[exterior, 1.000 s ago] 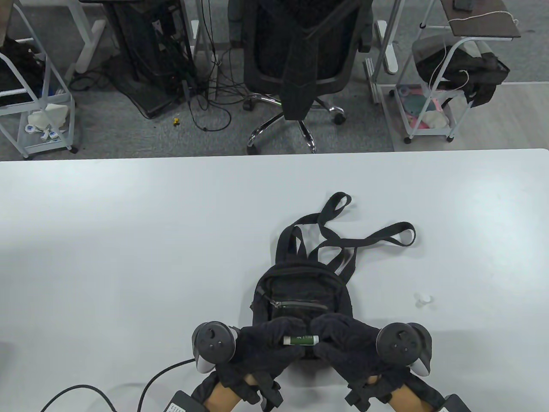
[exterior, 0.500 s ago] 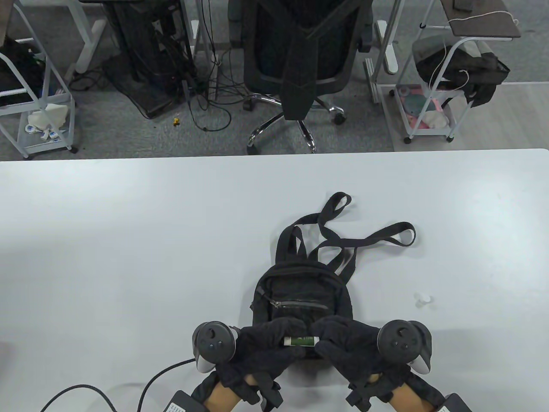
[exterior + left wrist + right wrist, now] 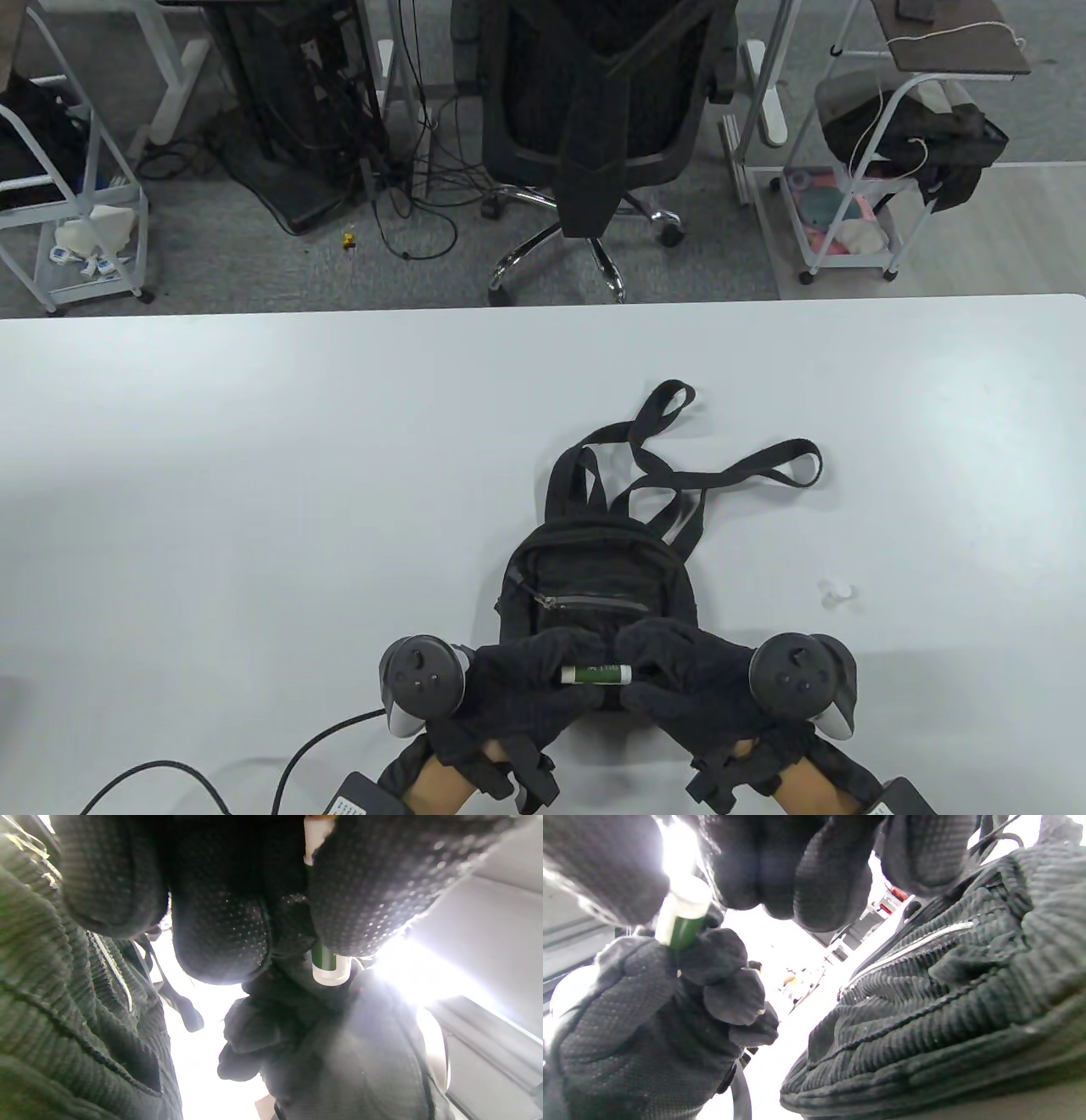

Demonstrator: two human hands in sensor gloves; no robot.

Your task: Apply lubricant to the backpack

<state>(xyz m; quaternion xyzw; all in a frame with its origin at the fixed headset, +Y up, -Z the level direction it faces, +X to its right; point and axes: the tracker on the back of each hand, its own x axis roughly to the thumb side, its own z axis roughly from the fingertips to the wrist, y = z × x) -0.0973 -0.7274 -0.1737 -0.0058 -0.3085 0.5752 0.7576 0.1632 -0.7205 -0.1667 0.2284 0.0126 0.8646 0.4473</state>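
backpack [image 3: 594, 586]: small black one, lying flat on the white table [image 3: 254, 475], straps trailing off its far end. Silver front-pocket zipper [image 3: 594, 601] faces up.

stick [image 3: 596, 674]: little green lubricant stick with white ends, lying sideways just above the backpack's near edge, held between both hands.

left hand [image 3: 517, 688]: at the backpack's near-left corner, fingers [image 3: 220, 938] wrapped around the stick's left end. Green body and white end poke out below the thumb in the left wrist view.

right hand [image 3: 687, 679]: at the backpack's near-right corner, fingers [image 3: 831, 878] closed on the stick's right end, pinching the white tip.

cap [image 3: 838, 593]: small clear-white bit on the table, right of the backpack, well apart from it. Can't tell for sure what it is.

cable [image 3: 322, 739]: black, runs along the table left of the backpack's near end.
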